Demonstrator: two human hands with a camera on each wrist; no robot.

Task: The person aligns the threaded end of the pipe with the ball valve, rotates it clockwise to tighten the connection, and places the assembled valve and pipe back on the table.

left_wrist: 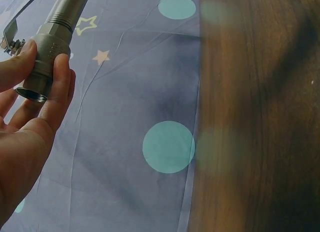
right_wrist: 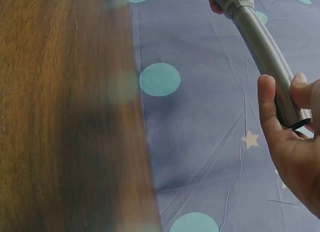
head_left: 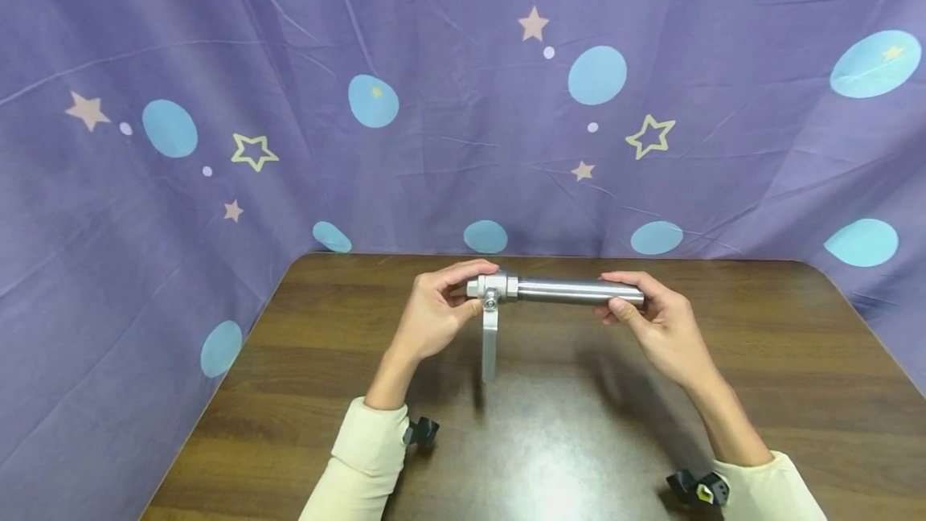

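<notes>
A metal ball valve (head_left: 497, 286) is joined to a straight steel pipe (head_left: 567, 290), and the two lie level in one line above the table. My left hand (head_left: 434, 310) grips the valve body by its left end, thumb in front and fingers over the top. The valve's flat lever handle (head_left: 489, 348) hangs straight down. At the pipe's far right end my right hand (head_left: 665, 328) holds it between thumb and fingers. In the left wrist view the valve's open round end (left_wrist: 32, 94) shows near the palm; threads show where the pipe meets the valve.
Below the hands is a brown wooden table (head_left: 325, 441) with a bright glare spot. A purple curtain (head_left: 434, 159) with stars and blue ovals surrounds its back and sides. Black mounts sit at both cuffs, the left one (head_left: 423, 431) and the right one (head_left: 698, 489).
</notes>
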